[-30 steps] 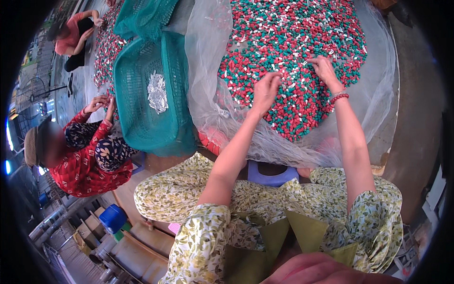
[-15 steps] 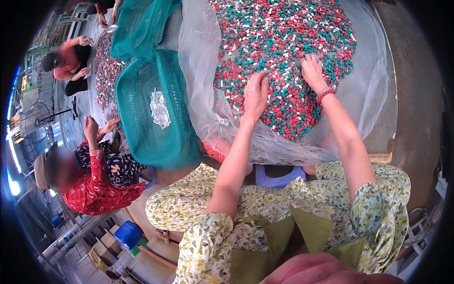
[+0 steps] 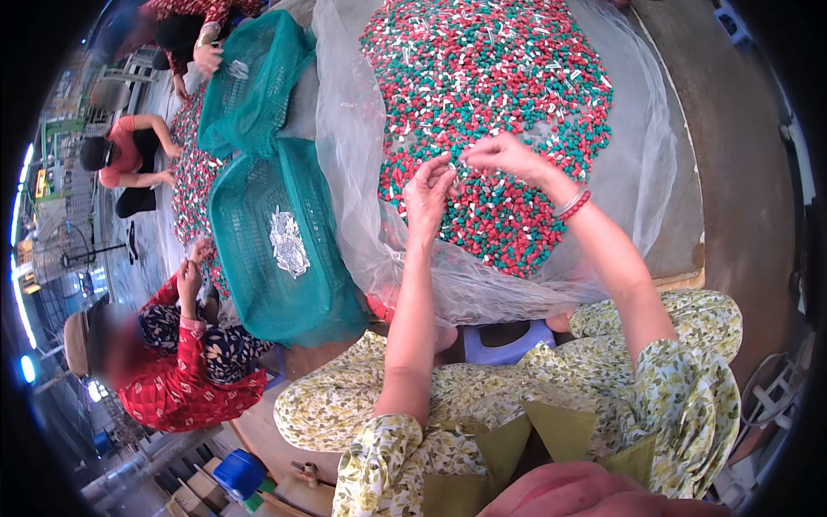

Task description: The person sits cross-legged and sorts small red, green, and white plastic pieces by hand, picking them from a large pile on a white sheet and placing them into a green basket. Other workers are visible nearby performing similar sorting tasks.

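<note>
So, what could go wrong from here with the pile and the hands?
1. Both hands, left hand and right hand, are lifted just above the pile; a small piece pinched there may drop back and get lost among the others.
2. The pile lies on thin clear sheet whose near edge hangs loose; pieces may roll off toward the lap.
3. The green basket sits close on the left; an elbow could nudge it.

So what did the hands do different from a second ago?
Both hands lifted off the pile of red, green and white pieces and drew together. The left hand and right hand now meet above it, fingertips pinched; what they pinch is too small to tell. The pile, the clear sheet and the green basket stayed put.
</note>
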`<state>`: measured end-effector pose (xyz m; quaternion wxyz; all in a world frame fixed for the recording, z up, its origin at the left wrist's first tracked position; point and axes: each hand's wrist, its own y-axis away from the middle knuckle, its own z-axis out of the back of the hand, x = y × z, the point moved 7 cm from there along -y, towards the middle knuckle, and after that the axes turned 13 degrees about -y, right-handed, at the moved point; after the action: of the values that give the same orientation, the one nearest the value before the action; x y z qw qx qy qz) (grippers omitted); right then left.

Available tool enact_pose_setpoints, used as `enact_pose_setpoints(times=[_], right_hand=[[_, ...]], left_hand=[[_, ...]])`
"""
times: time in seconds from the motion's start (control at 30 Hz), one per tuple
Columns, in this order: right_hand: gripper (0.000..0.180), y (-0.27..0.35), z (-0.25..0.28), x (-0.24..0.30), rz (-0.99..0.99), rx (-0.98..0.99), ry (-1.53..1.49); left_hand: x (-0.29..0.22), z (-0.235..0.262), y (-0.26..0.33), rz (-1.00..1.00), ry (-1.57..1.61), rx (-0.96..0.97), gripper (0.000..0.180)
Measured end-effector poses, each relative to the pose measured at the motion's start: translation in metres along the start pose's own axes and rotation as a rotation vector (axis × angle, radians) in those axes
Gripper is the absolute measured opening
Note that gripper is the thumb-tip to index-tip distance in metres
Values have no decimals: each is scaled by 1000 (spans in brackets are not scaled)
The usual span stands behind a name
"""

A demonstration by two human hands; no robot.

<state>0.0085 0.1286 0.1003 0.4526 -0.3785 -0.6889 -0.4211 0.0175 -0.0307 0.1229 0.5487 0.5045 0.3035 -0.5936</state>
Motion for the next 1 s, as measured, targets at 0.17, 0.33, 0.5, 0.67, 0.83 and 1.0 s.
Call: enact_pose_setpoints(times=[0.17,0.33,0.5,0.67,0.83,1.0], right_hand=[[53,1,176,-19,61,-704,212],[51,21,328,-55,11,-1126,891],[56,9,418,-90,-254,-1263,856],[63,-21,363,-70,-189,-1338,694],[45,-22,267,-75,-178,-1148,791],[48,-34,160,-99,-218,-864,835]], left_hand=[[74,11,-14,110,-273,-234,34],[132,30,-16,-5,-728,-414,34],[145,25,-10,256,-399,-228,37],[116,41,-10,206,-31,-423,35],[60,48,-21,58,306,-532,38],[19,44,-7,89,404,-366,33]])
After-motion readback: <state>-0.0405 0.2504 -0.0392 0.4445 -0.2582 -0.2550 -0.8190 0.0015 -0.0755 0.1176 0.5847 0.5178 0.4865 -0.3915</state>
